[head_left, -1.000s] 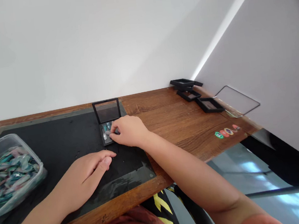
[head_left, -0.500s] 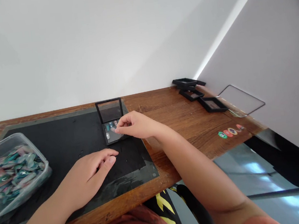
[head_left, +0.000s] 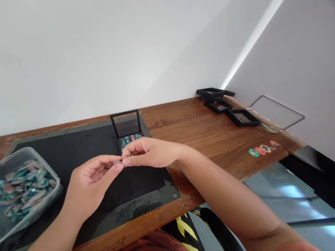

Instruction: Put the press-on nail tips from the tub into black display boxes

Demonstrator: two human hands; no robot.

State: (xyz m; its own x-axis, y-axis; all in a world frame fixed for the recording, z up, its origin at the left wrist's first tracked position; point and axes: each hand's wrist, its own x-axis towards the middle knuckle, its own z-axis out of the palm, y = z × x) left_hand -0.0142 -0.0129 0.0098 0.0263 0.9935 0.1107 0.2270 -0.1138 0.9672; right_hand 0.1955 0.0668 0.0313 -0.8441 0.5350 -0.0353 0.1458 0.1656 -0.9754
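My left hand (head_left: 93, 177) and my right hand (head_left: 146, 152) meet above the dark mat (head_left: 139, 190), both pinching with fingertips touching. Between them shows a sliver of a small pale, nail-shaped piece (head_left: 116, 162), mostly hidden by the fingers. Just behind my right hand stands a small black display case (head_left: 126, 124) with its clear-windowed lid raised. Several teal, clear and brownish glossy pieces (head_left: 129, 138) lie in a row in its base. The front of that base is covered by my right hand.
At left, a clear plastic tub (head_left: 54, 178) holds many teal and pink glossy pieces (head_left: 25, 189). Several black cases (head_left: 242, 117) lie at the back right of the wooden table (head_left: 179, 120), near a thin metal frame (head_left: 287, 108) and round coloured stickers (head_left: 263, 149).
My right hand has left the display case, moving toward me and left with the pale piece. My left hand has lifted off the mat and closed its fingertips against the right's.
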